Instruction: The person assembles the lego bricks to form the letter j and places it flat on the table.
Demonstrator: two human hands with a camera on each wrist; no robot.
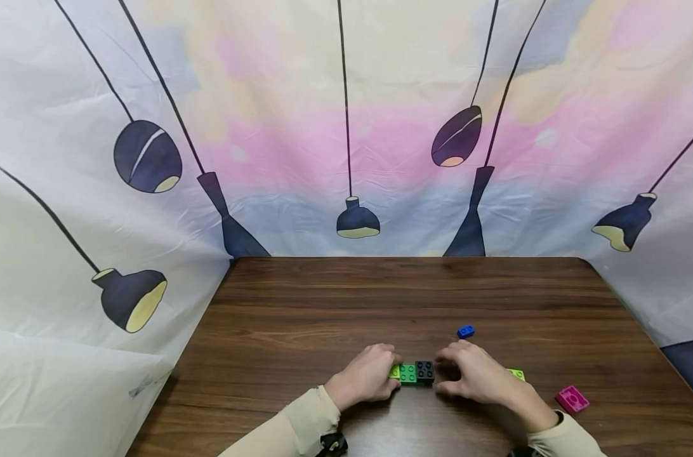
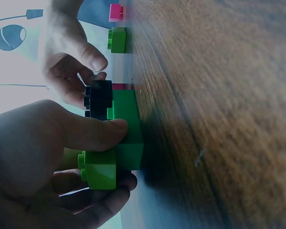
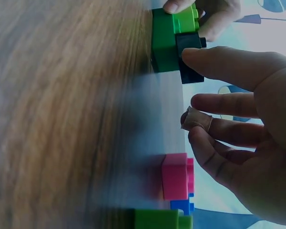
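Note:
My left hand point(image 1: 366, 374) grips a built block of toy bricks, thumb on its near side and fingers on the far side. Lowest in it is a long green brick point(image 2: 131, 114). On top sit a lime brick point(image 2: 101, 170) at the left end and a black brick point(image 1: 424, 372) at the right end, which juts past the green one. My right hand point(image 1: 475, 374) is just right of the black brick. Its fingers are spread and loosely bent, with nothing between them; the thumb point(image 3: 205, 57) overlaps the black brick in the right wrist view. Pale tape wraps one fingertip.
A small blue brick point(image 1: 466, 331) lies beyond my right hand. A lime brick point(image 1: 516, 374) shows partly behind that hand, and a pink brick point(image 1: 572, 399) lies farther right. Another pink brick point(image 3: 175, 176) appears in the right wrist view. A patterned curtain point(image 1: 301, 127) hangs behind the wooden table point(image 1: 323, 298).

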